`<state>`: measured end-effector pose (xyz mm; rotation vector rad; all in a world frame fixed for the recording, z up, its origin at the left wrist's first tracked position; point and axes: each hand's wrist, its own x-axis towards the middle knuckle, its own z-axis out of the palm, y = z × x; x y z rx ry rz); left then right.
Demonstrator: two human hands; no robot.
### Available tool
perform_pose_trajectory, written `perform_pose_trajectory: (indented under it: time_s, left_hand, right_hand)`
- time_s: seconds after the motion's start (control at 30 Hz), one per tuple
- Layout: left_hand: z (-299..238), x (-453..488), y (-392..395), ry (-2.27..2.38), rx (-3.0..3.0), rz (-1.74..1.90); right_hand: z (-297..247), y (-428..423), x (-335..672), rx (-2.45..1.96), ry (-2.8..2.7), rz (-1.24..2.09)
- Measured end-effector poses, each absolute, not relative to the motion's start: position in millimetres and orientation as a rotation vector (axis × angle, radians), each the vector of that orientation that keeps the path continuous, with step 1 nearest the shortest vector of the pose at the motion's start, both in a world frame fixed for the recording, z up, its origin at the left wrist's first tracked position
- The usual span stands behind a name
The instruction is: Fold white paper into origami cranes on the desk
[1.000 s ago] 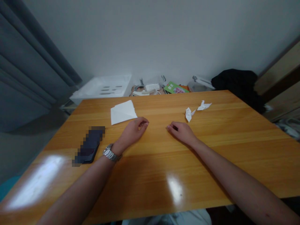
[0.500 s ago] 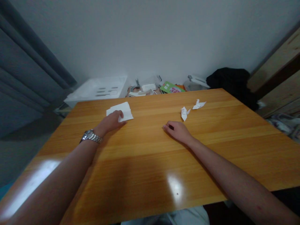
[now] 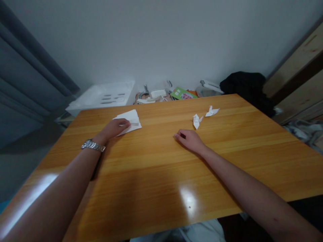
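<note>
My left hand (image 3: 114, 127), with a metal watch on its wrist, is over a small stack of white paper (image 3: 133, 116) on the left of the table. Its thumb and fingers are closed in a pinch at the near part of the stack, where the edge of a sheet appears raised. My right hand (image 3: 189, 139) rests on the wood with its fingers curled and nothing seen in them. Just beyond it stands a folded paper bird (image 3: 196, 121). A second paper bird (image 3: 211, 111) sits farther back to the right.
The wooden table (image 3: 151, 158) spans the view. Behind it are a white slotted tray (image 3: 101, 95), a green booklet (image 3: 181, 93), a clear container (image 3: 209, 89) and a black cloth heap (image 3: 243, 85). A grey curtain (image 3: 30, 67) hangs at left.
My left hand has drawn back slightly to the left, and its fingers now pinch at the paper, with a sheet's edge raised. The right hand stays in place. The view has shifted a little.
</note>
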<state>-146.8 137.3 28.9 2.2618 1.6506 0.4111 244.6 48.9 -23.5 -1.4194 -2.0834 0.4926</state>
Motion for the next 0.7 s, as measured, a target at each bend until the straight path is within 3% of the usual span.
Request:
perform_pose_trajectory:
  time_s: [0.23, 0.47, 0.6, 0.7]
  left_hand:
    - [34.6, -140.6, 128.4, 1.980, 2.237, 0.525]
    - [56.5, -121.7, 105.6, 2.102, 2.427, 0.918]
    - [71.6, -102.7, 82.5, 1.962, 2.685, 1.210]
    - [77.6, -82.3, 55.0, 1.607, 2.883, 1.317]
  right_hand:
    - [-22.7, 48.4, 243.9, -1.435, -2.069, 0.506]
    - [-25.6, 50.4, 244.3, -1.420, -2.067, 0.506]
    - [-26.1, 50.6, 244.3, -1.413, -2.059, 0.518]
    - [-26.2, 50.3, 244.7, -1.411, -2.037, 0.529]
